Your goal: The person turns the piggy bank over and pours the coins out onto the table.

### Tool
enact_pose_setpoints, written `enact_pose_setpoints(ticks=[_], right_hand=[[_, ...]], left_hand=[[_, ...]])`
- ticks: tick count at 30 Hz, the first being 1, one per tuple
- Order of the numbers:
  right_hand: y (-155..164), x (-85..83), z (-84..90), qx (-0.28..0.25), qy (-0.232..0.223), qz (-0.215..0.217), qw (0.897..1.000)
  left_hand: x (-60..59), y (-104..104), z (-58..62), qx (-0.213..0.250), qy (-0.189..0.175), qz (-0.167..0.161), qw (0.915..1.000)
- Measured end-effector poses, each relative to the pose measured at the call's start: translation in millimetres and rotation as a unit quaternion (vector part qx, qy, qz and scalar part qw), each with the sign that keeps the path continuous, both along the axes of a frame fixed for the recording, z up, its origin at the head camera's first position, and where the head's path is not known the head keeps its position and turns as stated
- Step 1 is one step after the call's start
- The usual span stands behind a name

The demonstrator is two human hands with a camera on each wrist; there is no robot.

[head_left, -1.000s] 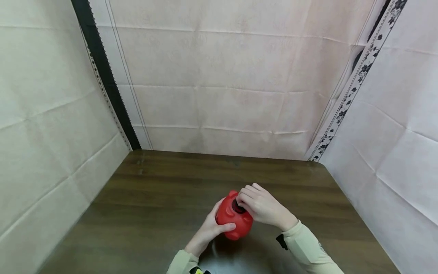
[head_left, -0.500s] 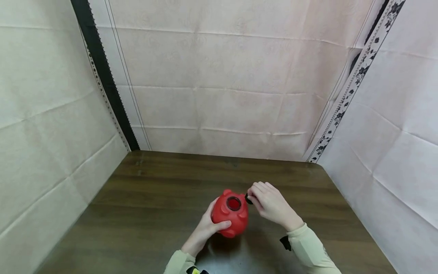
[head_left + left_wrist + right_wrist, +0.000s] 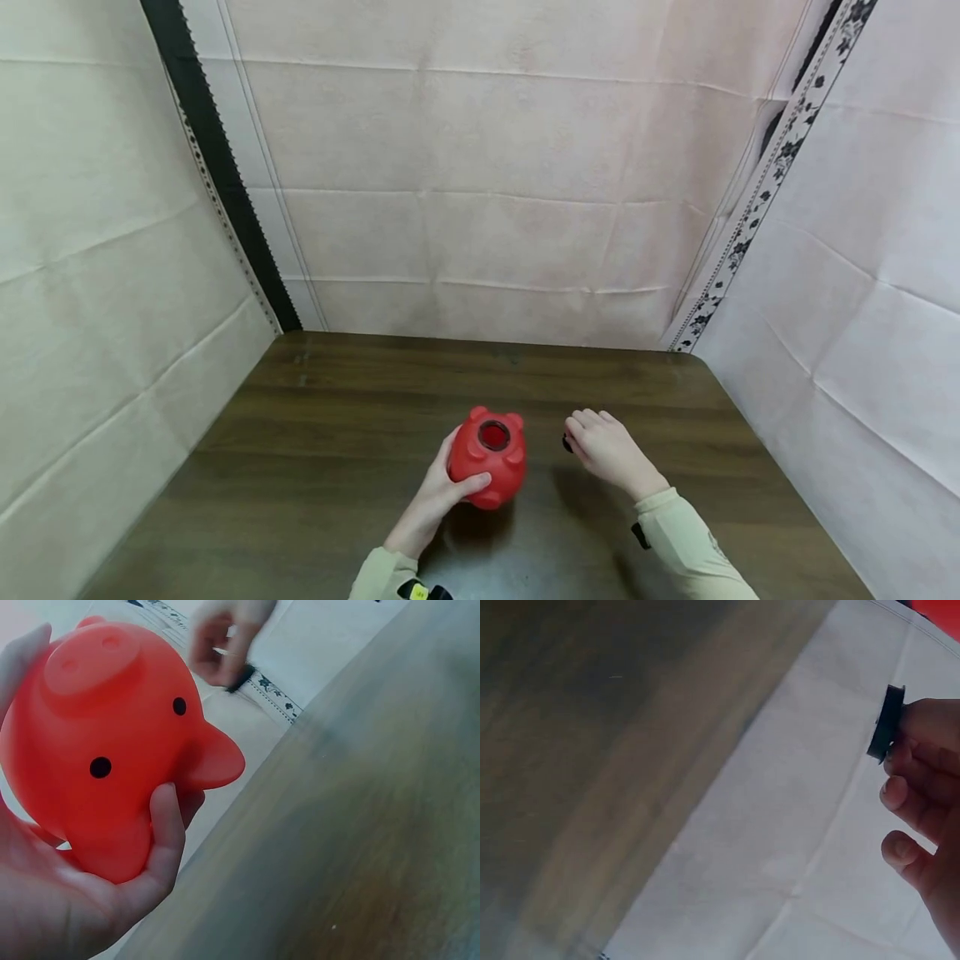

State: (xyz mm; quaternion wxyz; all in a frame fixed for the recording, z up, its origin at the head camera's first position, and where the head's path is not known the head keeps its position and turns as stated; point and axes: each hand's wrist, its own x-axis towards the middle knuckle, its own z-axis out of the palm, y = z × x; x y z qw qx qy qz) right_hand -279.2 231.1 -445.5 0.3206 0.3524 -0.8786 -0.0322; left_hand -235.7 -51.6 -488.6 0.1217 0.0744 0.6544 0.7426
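Observation:
A red piggy bank point(image 3: 489, 477) is gripped by my left hand point(image 3: 442, 487) above the table, its round, dark-rimmed bottom opening uncovered in the head view. The left wrist view shows the piggy bank's snout, black eyes and ears point(image 3: 214, 759), with fingers and thumb curled around it. Off to the right, my right hand point(image 3: 606, 450) pinches a black round stopper point(image 3: 888, 724) between thumb and finger. In the head view only a small dark edge of that stopper shows. A gap separates the right hand from the piggy bank.
Under both hands lies a dark brown wooden table point(image 3: 360, 417). White cloth sheets point(image 3: 480, 183) hang behind it and on both sides. A black strip point(image 3: 225, 167) runs down the left corner, a floral band point(image 3: 765, 183) down the right.
My right hand has pulled the black stopper out of the piggy bank's bottom and moved it right. My left hand has shifted the piggy bank slightly left, with the opening now exposed.

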Motion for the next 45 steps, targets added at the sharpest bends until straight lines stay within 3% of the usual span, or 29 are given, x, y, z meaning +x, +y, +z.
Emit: enact_pose_setpoints(ticks=[4,12,17,24,30,33,37,41,45], right_hand=[[6,-5.3,-11.8,0.017,-0.022,-0.004,1.0],[26,-12.5,-38.2,0.044,-0.155,-0.035,0.986],[33,-16.8,-49.0,0.035,-0.174,-0.036,0.983],[31,-19.9,-44.9,0.021,-0.173,-0.029,0.984],[2,-8.3,-17.5,-0.038,-0.152,-0.047,0.987],[-28,4.9,7.2,-0.113,-0.206,-0.028,0.972],[-66,19.6,37.4,-0.182,-0.294,0.016,0.938],[-88,20.6,48.3,-0.166,-0.347,0.041,0.922],[-91,19.3,43.3,-0.128,-0.409,0.017,0.903]], left_hand=[[-2.3,-5,1.5,-0.001,-0.002,0.012,0.9999],[-5.0,-8,1.2,-0.008,0.0,0.022,0.9997],[-5.1,-9,0.8,-0.003,0.002,0.023,0.9997],[-6.5,-11,0.2,0.0,0.001,0.023,0.9997],[-5.6,-9,-1.6,0.002,-0.015,0.037,0.9992],[-4.7,-3,-3.8,0.017,-0.033,0.044,0.9984],[-3.3,7,-7.0,0.039,-0.047,0.038,0.9974],[-1.9,14,-9.4,0.03,-0.028,0.031,0.9987],[0.8,23,-11.2,0.001,-0.013,0.008,0.9999]])
